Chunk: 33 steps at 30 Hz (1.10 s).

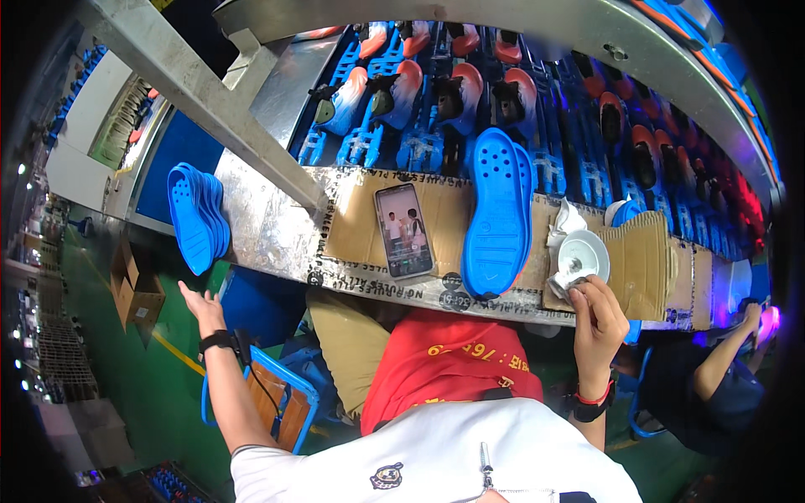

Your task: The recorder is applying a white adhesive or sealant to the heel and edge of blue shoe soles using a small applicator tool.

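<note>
My left hand [203, 308] reaches out at the left with its fingers spread and nothing in it. Just above its fingertips is a stack of blue shoe soles [198, 220] at the table's left end. Over at a round white dish [602, 250], my right hand [600, 318] has thumb and fingers pinched together at the near rim. What they pinch, beside a crumpled greyish-white piece, is too small to make out. Left of the dish, blue soles with small holes [493, 210] lie overlapping on the table. A phone [404, 230] with a lit screen rests left of them.
Cardboard [353, 214] covers part of the metal-topped table [251, 226]. Behind it, red-and-white shoe uppers [408, 88] sit on blue holders in rows. A slanted metal bar [201, 105] crosses the left side. A co-worker's arm [723, 356] shows at the right.
</note>
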Motion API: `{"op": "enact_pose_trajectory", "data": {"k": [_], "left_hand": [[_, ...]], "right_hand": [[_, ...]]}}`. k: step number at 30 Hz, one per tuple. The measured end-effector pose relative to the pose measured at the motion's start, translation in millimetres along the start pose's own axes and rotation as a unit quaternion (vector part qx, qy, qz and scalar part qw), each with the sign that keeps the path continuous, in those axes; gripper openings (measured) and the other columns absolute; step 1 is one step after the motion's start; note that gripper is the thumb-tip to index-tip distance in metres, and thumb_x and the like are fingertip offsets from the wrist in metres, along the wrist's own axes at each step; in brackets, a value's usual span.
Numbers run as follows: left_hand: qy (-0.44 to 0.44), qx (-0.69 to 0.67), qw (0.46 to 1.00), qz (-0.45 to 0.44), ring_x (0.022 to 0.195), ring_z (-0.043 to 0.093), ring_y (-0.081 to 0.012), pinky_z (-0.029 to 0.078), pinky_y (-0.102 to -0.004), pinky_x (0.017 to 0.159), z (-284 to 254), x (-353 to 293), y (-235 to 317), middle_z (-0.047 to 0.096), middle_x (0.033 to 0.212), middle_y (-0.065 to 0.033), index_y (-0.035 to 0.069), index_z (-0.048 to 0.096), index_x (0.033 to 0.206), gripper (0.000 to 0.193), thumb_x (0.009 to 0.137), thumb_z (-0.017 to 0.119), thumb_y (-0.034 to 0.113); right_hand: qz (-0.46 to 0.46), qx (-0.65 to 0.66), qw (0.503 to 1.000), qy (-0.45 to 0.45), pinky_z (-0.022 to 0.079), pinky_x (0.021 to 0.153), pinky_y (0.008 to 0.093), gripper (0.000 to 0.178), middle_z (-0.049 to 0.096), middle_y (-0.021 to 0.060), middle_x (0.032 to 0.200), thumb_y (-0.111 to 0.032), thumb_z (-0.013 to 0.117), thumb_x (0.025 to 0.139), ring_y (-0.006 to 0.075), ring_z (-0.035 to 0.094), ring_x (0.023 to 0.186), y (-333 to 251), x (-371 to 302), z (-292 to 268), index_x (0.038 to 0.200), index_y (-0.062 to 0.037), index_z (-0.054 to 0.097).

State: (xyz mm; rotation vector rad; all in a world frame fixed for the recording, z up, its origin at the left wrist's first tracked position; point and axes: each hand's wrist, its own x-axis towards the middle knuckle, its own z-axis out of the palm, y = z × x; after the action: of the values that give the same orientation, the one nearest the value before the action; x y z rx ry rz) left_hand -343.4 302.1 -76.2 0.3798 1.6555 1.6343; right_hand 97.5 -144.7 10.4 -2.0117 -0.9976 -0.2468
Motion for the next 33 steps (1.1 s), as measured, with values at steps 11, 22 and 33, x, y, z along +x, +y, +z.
{"op": "enact_pose_trajectory", "data": {"k": [11, 22, 33], "left_hand": [[-0.330, 0.118, 0.932, -0.090, 0.100, 0.057, -0.0268, 0.048, -0.0424, 0.088, 38.8, 45.3, 32.6, 0.061, 0.114, -0.0085, 0.007, 0.057, 0.116, 0.060, 0.081, 0.070, 0.055], [-0.347, 0.081, 0.922, -0.153, 0.117, 0.049, -0.0365, 0.048, -0.0500, 0.096, 46.2, 20.1, 16.1, 0.051, 0.125, -0.0173, -0.001, 0.044, 0.128, 0.062, 0.080, 0.078, 0.019], [-0.405, 0.128, 0.905, -0.018, 0.104, 0.057, -0.0229, 0.049, -0.0343, 0.087, -129.1, -117.1, -30.1, 0.057, 0.118, -0.0092, -0.001, 0.045, 0.131, 0.062, 0.084, 0.070, 0.031]], "right_hand": [[-0.004, -0.029, 1.000, -0.003, 0.049, 0.057, 0.0264, 0.013, 0.067, 0.0158, 0.094, 0.006, 0.070, 0.079, 0.0204, 0.064, 0.065, -9.9, -1.6, 0.2, 0.090, 0.0042, 0.064], [-0.008, -0.017, 1.000, -0.002, 0.049, 0.057, 0.0259, 0.013, 0.067, 0.0150, 0.094, 0.006, 0.069, 0.079, 0.0188, 0.063, 0.065, -13.9, -2.3, -0.9, 0.090, 0.0046, 0.063], [-0.002, -0.023, 0.999, -0.028, 0.049, 0.056, 0.0268, 0.011, 0.067, 0.0136, 0.093, 0.004, 0.069, 0.080, 0.0195, 0.064, 0.065, 0.5, 3.2, 9.9, 0.090, 0.0046, 0.063]]}}
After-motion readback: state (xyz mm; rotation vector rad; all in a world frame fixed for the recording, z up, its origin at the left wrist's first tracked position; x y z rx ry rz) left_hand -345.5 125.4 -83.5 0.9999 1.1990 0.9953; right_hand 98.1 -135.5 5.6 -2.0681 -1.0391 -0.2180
